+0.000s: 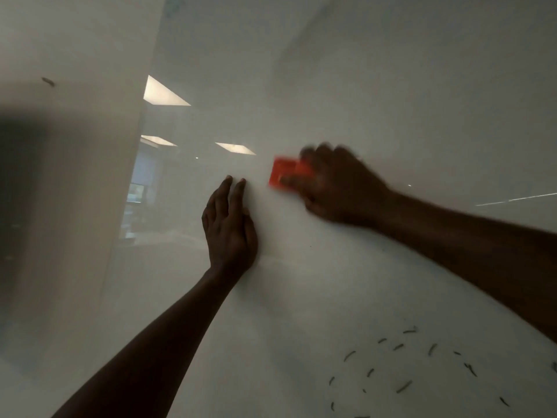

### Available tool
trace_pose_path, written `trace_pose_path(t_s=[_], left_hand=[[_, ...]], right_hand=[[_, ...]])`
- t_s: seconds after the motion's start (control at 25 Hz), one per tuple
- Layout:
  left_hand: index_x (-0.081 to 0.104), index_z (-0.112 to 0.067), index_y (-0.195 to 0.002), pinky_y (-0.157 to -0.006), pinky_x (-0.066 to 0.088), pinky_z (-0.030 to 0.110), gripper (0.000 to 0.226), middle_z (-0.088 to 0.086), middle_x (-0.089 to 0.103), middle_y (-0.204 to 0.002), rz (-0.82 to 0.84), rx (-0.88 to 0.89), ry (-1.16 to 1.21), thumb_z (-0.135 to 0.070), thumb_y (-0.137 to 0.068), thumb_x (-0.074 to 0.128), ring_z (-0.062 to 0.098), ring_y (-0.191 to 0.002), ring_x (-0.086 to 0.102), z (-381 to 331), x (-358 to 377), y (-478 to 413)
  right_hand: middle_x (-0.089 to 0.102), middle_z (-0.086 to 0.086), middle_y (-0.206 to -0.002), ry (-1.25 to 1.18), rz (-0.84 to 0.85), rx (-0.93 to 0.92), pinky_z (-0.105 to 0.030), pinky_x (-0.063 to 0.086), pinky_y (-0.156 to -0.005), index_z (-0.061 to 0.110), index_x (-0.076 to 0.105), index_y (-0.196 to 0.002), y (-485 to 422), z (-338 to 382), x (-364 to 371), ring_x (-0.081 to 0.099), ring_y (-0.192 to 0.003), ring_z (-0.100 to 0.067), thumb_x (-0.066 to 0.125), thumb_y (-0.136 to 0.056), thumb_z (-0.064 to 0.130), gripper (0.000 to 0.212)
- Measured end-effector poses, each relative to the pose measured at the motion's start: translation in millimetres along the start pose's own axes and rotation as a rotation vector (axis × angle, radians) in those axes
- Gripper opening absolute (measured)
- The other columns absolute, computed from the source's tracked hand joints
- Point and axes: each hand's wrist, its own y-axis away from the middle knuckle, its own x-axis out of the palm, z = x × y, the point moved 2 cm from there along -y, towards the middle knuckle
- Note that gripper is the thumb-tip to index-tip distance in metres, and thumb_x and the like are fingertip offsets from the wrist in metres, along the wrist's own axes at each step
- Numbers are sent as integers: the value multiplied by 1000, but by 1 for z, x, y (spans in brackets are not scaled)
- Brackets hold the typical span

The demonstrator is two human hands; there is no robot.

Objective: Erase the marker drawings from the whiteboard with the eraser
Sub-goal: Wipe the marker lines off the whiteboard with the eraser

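Two hands on whiteboard: left flat, right gripping orange eraser.

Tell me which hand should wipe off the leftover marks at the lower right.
Right. The right hand already grips the eraser, and the marks lie below it; the left hand lies flat on the whiteboard, empty.

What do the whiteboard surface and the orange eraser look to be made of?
Whiteboard: a smooth, glossy white panel, possibly glass or gloss-coated; it mirrors ceiling lights and a room. Leftover marker dashes sit on top of the surface.

Eraser: a bright orange block in the right hand, probably plastic-backed; motion blur hides its texture and wiping face.
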Motion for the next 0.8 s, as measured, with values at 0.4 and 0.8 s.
trace_pose_path(t_s=[0.4, 0.8], left_hand=[[43, -8, -153, -117, 31, 53, 63, 16, 37, -161, 67, -10, -37, -17, -90, 42, 37, -146, 35, -4, -3, 0], [40, -3, -153, -114, 31, 53, 61, 25, 35, -159, 101, 27, -115, -18, -94, 44, 45, -142, 36, -21, -5, 2]], right_hand=[[60, -25, -123, -250, 209, -199, -43, 48, -79, 27, 60, -133, 164, 129, -9, 61, -94, -39, 68, -79, 26, 55], [56, -28, -124, -173, -7, 420, -45, 47, -80, 26, 58, -136, 137, 100, -9, 56, -94, -43, 63, -80, 27, 56]])
